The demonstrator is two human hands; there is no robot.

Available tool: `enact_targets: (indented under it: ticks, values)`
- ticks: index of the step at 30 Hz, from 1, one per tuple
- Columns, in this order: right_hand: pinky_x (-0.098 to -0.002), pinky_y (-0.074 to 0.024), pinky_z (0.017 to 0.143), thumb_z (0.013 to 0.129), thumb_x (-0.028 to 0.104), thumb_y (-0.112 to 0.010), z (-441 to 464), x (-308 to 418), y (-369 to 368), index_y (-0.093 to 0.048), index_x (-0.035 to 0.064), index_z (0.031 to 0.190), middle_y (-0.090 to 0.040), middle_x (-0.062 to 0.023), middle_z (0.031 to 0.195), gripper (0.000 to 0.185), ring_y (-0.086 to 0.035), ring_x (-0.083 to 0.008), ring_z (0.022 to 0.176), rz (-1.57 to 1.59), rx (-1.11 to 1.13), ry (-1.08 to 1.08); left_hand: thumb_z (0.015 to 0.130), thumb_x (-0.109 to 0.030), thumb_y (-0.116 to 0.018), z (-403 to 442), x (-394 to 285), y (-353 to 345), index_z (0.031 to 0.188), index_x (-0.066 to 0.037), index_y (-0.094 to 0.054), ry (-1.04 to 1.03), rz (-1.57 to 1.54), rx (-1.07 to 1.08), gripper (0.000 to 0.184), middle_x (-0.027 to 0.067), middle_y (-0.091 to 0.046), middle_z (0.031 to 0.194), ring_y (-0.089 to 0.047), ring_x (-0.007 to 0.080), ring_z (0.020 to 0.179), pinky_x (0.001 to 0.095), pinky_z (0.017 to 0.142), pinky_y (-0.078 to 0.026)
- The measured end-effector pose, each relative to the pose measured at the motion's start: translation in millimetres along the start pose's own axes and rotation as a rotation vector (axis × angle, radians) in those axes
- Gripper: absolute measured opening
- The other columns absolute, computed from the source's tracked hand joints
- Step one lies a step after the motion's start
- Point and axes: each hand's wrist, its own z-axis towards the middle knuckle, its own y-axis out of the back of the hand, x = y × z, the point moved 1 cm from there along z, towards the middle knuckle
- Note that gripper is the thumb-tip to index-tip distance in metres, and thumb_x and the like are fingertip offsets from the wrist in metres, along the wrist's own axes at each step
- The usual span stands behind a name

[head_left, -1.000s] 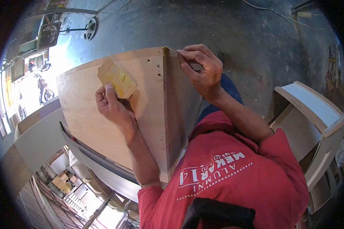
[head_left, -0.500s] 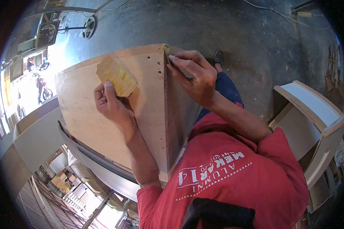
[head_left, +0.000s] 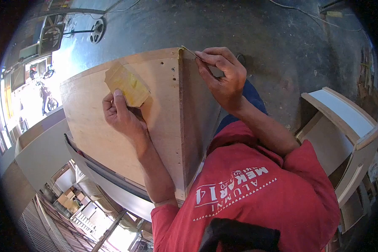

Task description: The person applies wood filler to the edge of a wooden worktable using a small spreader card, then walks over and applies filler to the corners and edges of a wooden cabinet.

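A thin flat piece of board smeared with yellow paste (head_left: 129, 84) is pinched between the thumb and fingers of my left hand (head_left: 124, 114), above the plywood panel. My right hand (head_left: 224, 75) grips a small thin spreader (head_left: 190, 52), seen nearly edge-on. The spreader's tip is at the far corner of the wooden cabinet (head_left: 155, 126), where a dab of yellow paste shows on the edge. Several small dark holes run along the panel near that edge. My palms are mostly hidden.
A curved wooden frame with a white panel (head_left: 336, 109) stands on the right. Beyond the cabinet lies the dark concrete floor (head_left: 222, 25), with a wheel-shaped base (head_left: 97, 31) on it. Curved boards (head_left: 44, 151) stand on the left, and a motorbike (head_left: 51, 103) is farther off.
My right hand has moved right, tilting the spreader outward so only its tip is by the corner. My left hand with the paste board has barely moved.
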Motion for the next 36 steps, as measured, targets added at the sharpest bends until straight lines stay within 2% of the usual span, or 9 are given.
enact_targets:
  ticks: [3,5,14,17,19,21,23,32,36]
  values:
    - [-0.0303,-0.0563,0.069,0.08,0.0,-0.076,-1.3,-0.4,-1.8,-0.073,0.0032,0.099,-0.069,-0.0106,0.094,0.02,-0.069,-0.0219,0.081,0.006,0.019,-0.02,0.097,-0.006,-0.059,1.6,2.7,3.4,0.099,0.003,-0.055,-0.013,0.018,0.028,0.01,0.0135,-0.067,0.094,-0.067,0.0162,0.083,0.0304,0.075,-0.058]
    - [-0.0325,-0.0563,0.068,0.082,0.005,-0.076,-2.0,-0.8,-3.4,-0.073,0.0051,0.1,-0.069,-0.01,0.094,0.018,-0.069,-0.0244,0.082,0.004,0.024,-0.014,0.099,-0.013,-0.058,0.5,1.5,-3.5,0.098,0.001,-0.055,-0.049,0.066,-0.027,0.014,0.0133,-0.067,0.087,-0.068,0.0183,0.071,0.0295,0.056,-0.057]
    - [-0.0325,-0.0563,0.069,0.079,0.0,-0.076,-13.3,6.3,6.5,-0.071,0.0075,0.105,-0.068,-0.0088,0.096,0.028,-0.069,-0.0234,0.081,-0.025,0.112,0.072,0.099,-0.012,-0.057,-0.7,-0.7,-5.5,0.097,0.002,-0.056,-0.049,0.047,-0.011,0.015,0.0135,-0.066,0.091,-0.068,0.0191,0.077,0.032,0.064,-0.06]
    - [-0.0325,-0.0563,0.069,0.078,0.0,-0.077,-13.8,-6.8,3.3,-0.072,0.0073,0.104,-0.069,-0.0091,0.096,0.027,-0.069,-0.0237,0.082,-0.028,0.037,0.057,0.099,-0.013,-0.057,-1.2,-1.3,-4.5,0.098,0.003,-0.056,-0.029,0.058,-0.01,0.015,0.014,-0.066,0.092,-0.069,0.0194,0.079,0.0321,0.066,-0.06]
    - [-0.0287,-0.0547,0.063,0.074,-0.006,-0.079,-9.2,-9.3,0.4,-0.072,0.0051,0.097,-0.07,-0.0099,0.09,0.026,-0.07,-0.019,0.076,-0.017,-0.024,0.061,0.099,-0.013,-0.057,-0.6,1.0,-1.3,0.099,0.003,-0.056,-0.049,0.074,-0.002,0.015,0.014,-0.066,0.092,-0.069,0.0196,0.079,0.0322,0.065,-0.06]
    - [-0.0282,-0.0548,0.063,0.074,-0.006,-0.078,-8.4,-9.6,-2.7,-0.072,0.005,0.097,-0.07,-0.0099,0.091,0.026,-0.07,-0.0193,0.076,-0.017,-0.029,0.057,0.099,-0.013,-0.057,-0.5,0.5,-1.7,0.099,0.003,-0.056,-0.069,0.088,0.008,0.015,0.014,-0.066,0.093,-0.069,0.0198,0.079,0.0323,0.064,-0.06]
    - [-0.0277,-0.055,0.063,0.074,-0.006,-0.078,-8.4,-7.5,-4.5,-0.072,0.0049,0.097,-0.07,-0.0098,0.091,0.026,-0.07,-0.0196,0.076,-0.015,-0.033,0.052,0.097,-0.006,-0.059,-1.0,-2.6,-3.4,0.1,0.003,-0.054,-0.008,0.002,0.018,0.01,0.0158,-0.067,0.095,-0.068,0.0186,0.083,0.0349,0.074,-0.06]
    - [-0.0321,-0.0565,0.066,0.078,0.001,-0.077,-3.0,-14.2,-2.4,-0.072,0.0077,0.102,-0.069,-0.0085,0.094,0.026,-0.069,-0.0235,0.081,-0.037,-0.052,0.102,0.097,-0.005,-0.058,0.3,-1.2,1.3,0.101,0.003,-0.053,-0.009,0.015,0.018,0.01,0.0158,-0.067,0.095,-0.068,0.0187,0.084,0.0343,0.076,-0.06]
    - [-0.032,-0.0566,0.067,0.079,0.001,-0.076,-0.9,-18.1,-4.5,-0.071,0.0083,0.102,-0.069,-0.0083,0.094,0.025,-0.069,-0.0235,0.081,-0.019,-0.03,0.114,0.099,-0.013,-0.057,-0.1,-0.4,-4.1,0.1,0.001,-0.055,-0.039,0.047,0.006,0.014,0.0131,-0.065,0.091,-0.068,0.0195,0.077,0.0318,0.061,-0.06]
